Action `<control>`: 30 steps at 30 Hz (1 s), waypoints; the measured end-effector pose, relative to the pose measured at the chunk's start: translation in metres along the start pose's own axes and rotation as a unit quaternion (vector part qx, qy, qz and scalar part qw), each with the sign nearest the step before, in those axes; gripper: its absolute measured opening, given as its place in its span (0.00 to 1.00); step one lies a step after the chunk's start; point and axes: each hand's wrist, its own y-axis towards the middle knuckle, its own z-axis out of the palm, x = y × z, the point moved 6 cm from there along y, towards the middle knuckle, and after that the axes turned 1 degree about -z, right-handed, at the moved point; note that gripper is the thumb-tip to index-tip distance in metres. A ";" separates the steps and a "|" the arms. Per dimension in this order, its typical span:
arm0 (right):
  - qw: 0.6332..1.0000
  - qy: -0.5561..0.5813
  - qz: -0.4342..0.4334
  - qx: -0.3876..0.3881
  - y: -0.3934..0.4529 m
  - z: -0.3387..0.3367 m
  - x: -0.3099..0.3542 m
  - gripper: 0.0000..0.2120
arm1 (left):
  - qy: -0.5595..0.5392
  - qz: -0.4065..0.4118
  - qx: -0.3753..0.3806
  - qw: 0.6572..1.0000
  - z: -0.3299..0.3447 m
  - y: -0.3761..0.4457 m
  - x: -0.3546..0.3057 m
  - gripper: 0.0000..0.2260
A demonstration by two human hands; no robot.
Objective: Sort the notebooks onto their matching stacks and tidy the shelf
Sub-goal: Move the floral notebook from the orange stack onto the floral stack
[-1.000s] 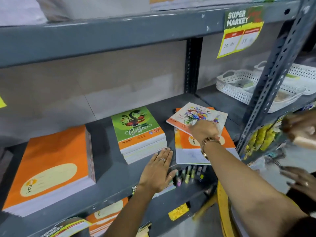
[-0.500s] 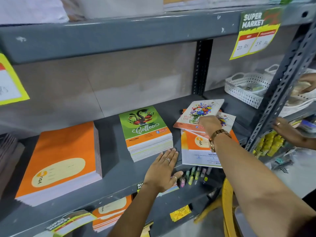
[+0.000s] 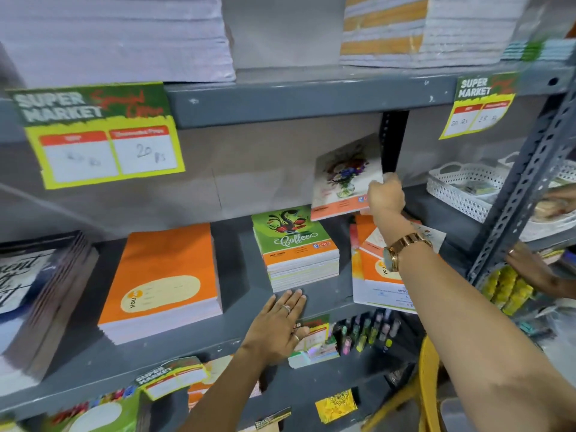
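My right hand [image 3: 385, 196] grips a floral-cover notebook [image 3: 344, 179] by its right edge and holds it upright in the air above the shelf. Below it lies a loose pile of orange-and-white notebooks [image 3: 371, 269], with another floral notebook [image 3: 431, 235] partly hidden under my arm. My left hand [image 3: 277, 327] rests flat with its fingers spread on the grey shelf [image 3: 237, 310], just in front of the green "Coffee" notebook stack [image 3: 296, 247]. A tall stack of orange notebooks [image 3: 162, 279] stands further left.
A dark-covered stack [image 3: 37, 294] sits at the far left. White baskets [image 3: 461, 185] stand on the right bay behind a slotted upright post [image 3: 526, 185]. Another person's hands [image 3: 530, 266] work there. Price tags [image 3: 99, 135] hang from the upper shelf, and markers [image 3: 364, 332] hang below.
My right hand has lifted the floral notebook off the orange pile and tipped it upright. The view has tilted up. My left hand has stayed on the shelf.
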 end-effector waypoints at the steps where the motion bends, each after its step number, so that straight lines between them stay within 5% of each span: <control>1: 0.999 0.029 0.016 0.027 -0.002 0.008 0.001 0.19 | -0.002 -0.004 0.000 1.000 -0.001 -0.004 0.003 0.28; 9: 0.968 0.053 0.126 0.212 -0.038 0.086 -0.029 0.08 | -0.030 -0.026 -0.004 0.999 -0.003 -0.027 0.019 0.29; 17: 0.940 -0.271 -0.032 0.204 -0.050 0.081 -0.038 0.17 | -0.021 -0.036 -0.007 0.999 0.003 -0.026 0.021 0.29; 22: 0.931 -0.302 -0.102 0.176 -0.050 0.070 -0.034 0.17 | -0.030 -0.030 -0.005 0.999 0.002 -0.020 0.014 0.29; 30: 0.941 -0.326 -0.030 0.084 -0.026 0.004 -0.077 0.22 | -0.046 0.013 0.003 0.999 -0.001 0.013 -0.019 0.28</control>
